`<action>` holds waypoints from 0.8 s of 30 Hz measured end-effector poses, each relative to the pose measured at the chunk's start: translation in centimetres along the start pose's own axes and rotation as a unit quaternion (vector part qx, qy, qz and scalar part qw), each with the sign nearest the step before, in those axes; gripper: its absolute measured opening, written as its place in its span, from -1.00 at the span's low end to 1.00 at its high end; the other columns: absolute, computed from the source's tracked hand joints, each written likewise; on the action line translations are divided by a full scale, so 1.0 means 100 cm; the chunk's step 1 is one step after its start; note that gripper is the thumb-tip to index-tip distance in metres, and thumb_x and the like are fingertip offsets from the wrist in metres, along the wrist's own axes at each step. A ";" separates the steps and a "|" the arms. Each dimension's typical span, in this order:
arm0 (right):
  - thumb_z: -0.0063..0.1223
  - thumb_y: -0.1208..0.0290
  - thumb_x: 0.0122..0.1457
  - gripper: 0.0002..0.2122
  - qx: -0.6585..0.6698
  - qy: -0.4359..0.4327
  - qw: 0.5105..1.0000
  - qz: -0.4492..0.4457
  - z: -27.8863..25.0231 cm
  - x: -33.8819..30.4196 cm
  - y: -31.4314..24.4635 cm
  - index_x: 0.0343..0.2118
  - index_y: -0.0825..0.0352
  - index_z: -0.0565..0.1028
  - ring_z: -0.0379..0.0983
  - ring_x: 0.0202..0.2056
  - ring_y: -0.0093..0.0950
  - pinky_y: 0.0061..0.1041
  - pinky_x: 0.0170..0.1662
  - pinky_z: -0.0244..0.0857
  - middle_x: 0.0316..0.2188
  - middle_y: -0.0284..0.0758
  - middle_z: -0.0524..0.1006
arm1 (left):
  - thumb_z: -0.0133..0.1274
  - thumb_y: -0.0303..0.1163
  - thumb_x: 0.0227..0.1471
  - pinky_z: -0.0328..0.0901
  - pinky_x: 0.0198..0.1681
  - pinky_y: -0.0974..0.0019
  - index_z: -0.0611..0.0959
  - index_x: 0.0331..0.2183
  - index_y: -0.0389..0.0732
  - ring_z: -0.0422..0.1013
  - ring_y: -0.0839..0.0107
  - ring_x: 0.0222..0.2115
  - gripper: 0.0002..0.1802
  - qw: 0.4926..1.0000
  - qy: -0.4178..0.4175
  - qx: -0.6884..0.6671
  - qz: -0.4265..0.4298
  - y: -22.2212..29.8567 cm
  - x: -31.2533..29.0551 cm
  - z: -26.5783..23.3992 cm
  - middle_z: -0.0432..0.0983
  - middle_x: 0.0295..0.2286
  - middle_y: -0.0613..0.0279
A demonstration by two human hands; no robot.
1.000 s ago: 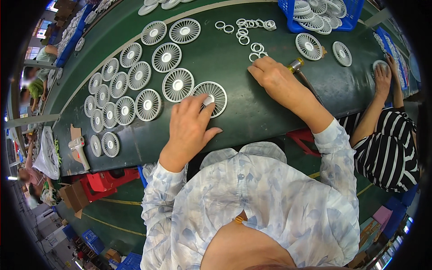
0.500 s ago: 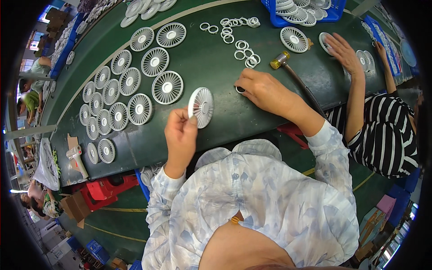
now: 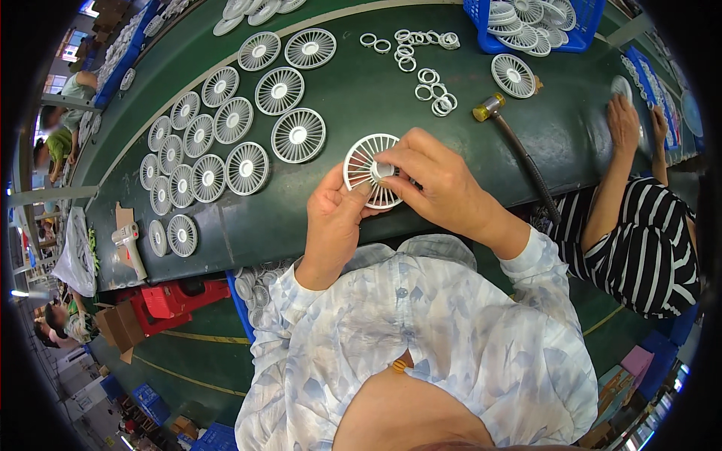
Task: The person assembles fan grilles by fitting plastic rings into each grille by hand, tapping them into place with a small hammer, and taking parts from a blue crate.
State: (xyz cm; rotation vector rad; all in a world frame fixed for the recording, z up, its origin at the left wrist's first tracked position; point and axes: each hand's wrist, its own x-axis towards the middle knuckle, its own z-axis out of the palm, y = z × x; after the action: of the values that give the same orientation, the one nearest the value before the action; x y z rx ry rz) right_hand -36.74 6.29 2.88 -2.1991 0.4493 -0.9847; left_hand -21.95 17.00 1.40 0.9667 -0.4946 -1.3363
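Observation:
A white spoked plastic wheel is gripped at its near left rim by my left hand, tilted up above the green table. At the wheel's hub, my right hand pinches a small white ring between thumb and fingers. Whether the ring is seated in the hub or only resting on it, I cannot tell. Beyond my right hand lie several loose white rings. To my left, spoked wheels lie flat in rows.
A mallet with a yellow-ended head lies at the right. A blue basket of wheels stands at the far right. A grey handheld tool rests at the left edge. A co-worker's hand is farther right, near a sleeve-less striped garment.
My right hand has brought the ring from the tabletop to the wheel's hub. My left hand has moved right and turned the wheel face-up. The co-worker's hand has shifted right.

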 end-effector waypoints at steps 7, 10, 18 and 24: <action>0.25 0.63 -0.06 -0.73 -0.046 -0.062 0.996 -0.037 -0.003 0.003 0.002 -0.23 0.41 0.54 0.47 -0.45 -0.30 -0.40 -0.42 0.38 -0.41 -0.23 0.46 | -0.03 -0.48 0.22 0.50 -0.12 0.32 0.47 -0.04 -0.42 0.54 0.41 -0.23 -0.69 0.999 0.010 0.046 0.015 0.001 -0.001 -0.006 0.56 -0.19 0.09; 0.27 0.64 -0.09 -0.73 -0.070 -0.075 0.992 -0.075 -0.002 0.005 0.004 -0.26 0.42 0.55 0.47 -0.46 -0.31 -0.40 -0.42 0.38 -0.44 -0.25 0.45 | 0.00 -0.52 0.19 0.46 -0.13 0.38 0.48 -0.06 -0.41 0.52 0.46 -0.23 -0.72 0.998 0.002 0.055 0.021 0.000 -0.002 -0.010 0.56 -0.20 0.11; 0.28 0.54 -0.09 -0.78 -0.071 0.002 0.996 -0.050 0.017 -0.013 0.009 -0.32 0.38 0.56 0.48 -0.46 -0.31 -0.40 -0.44 0.39 -0.45 -0.27 0.42 | 0.10 -0.58 0.11 0.40 -0.28 0.49 0.53 -0.27 -0.35 0.47 0.60 -0.38 -0.88 0.989 0.050 0.117 0.077 -0.009 0.007 -0.006 0.57 -0.34 0.23; 0.37 0.47 -0.12 -0.65 -0.154 0.031 0.988 0.001 -0.025 -0.025 0.019 -0.23 0.36 0.53 0.46 -0.42 -0.25 -0.36 -0.36 0.36 -0.43 -0.23 0.46 | 0.14 -0.66 -0.11 0.39 -0.43 0.36 0.53 -0.39 -0.29 0.49 0.32 -0.54 -0.84 0.774 0.041 0.554 0.303 -0.006 0.010 -0.011 0.57 -0.48 0.14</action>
State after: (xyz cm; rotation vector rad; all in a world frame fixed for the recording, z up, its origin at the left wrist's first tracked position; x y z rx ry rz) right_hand -40.34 5.15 1.48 -2.4431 0.6712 -1.0429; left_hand -21.19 16.41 0.09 1.6005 -1.4731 -0.2975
